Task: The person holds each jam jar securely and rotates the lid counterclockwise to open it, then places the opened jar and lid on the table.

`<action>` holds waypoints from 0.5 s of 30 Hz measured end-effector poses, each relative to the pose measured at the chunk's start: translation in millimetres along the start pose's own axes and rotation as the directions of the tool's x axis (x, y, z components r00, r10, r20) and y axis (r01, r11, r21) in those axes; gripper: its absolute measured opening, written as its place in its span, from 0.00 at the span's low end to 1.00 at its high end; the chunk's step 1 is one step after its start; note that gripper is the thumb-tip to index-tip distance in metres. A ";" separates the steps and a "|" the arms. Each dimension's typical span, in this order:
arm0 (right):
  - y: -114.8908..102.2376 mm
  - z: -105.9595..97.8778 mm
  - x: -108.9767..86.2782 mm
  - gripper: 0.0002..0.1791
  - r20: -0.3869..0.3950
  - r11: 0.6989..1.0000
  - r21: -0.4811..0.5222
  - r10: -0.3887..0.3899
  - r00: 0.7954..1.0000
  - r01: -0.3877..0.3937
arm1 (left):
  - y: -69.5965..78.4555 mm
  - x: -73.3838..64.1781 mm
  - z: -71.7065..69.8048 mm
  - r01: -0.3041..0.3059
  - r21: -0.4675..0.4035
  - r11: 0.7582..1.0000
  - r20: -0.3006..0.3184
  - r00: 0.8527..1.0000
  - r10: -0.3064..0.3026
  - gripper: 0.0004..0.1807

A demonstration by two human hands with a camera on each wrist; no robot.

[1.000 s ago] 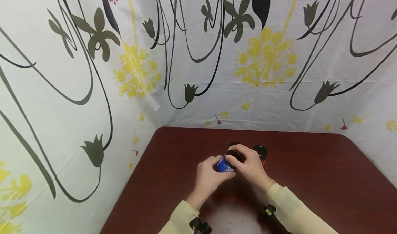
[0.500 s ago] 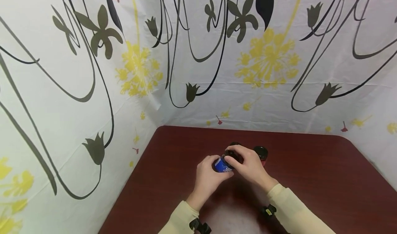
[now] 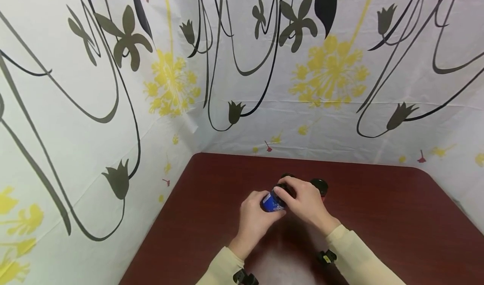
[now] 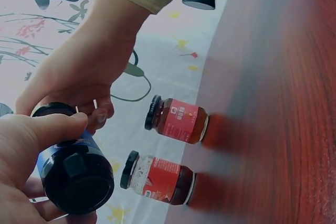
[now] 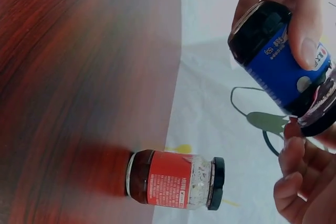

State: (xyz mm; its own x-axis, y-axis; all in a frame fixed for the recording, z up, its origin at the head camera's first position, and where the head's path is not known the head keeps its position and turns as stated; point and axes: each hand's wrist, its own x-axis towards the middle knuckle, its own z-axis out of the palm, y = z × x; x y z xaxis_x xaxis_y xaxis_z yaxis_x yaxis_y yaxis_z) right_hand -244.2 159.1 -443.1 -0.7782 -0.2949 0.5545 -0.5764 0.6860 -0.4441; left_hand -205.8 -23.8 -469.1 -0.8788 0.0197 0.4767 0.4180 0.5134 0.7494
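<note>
Here, the left hand (image 3: 254,218) clasped a blue-labelled jar (image 5: 281,69), the right hand (image 3: 305,201) its lid (image 5: 321,125), partly hiding two red-labelled jars (image 4: 181,120) (writing unclear).

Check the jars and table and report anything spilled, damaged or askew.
Nothing stands out. The blue jar leans, but the left hand grips it and the right hand is on its lid. Both red jars stand upright and capped, and no spill shows on the table.
</note>
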 end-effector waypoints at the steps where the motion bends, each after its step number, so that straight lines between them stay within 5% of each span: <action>1: -1.1 -0.2 -0.1 0.13 -0.006 1.000 -0.019 0.017 1.000 -0.018 | 0.4 -0.9 0.5 -0.008 0.003 1.000 -0.003 1.000 0.008 0.28; 8: -8.5 -0.3 -1.7 0.22 -0.045 0.984 -0.112 0.133 0.990 -0.137 | 2.9 -4.0 3.8 -0.046 0.039 0.998 -0.031 0.998 0.047 0.29; 15: -15.2 -1.3 -2.4 0.25 -0.060 0.978 -0.108 0.171 0.983 -0.177 | 5.1 -5.1 3.2 -0.072 0.067 0.995 -0.032 0.997 0.074 0.29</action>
State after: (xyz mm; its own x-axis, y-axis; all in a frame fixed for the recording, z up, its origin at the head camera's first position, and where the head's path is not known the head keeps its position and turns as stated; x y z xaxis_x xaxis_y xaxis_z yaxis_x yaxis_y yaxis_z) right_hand -233.3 150.3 -436.7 -0.8489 -0.1329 0.5116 -0.3997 0.7948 -0.4567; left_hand -200.0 -18.6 -469.1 -0.8374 0.0301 0.5458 0.4640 0.5669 0.6807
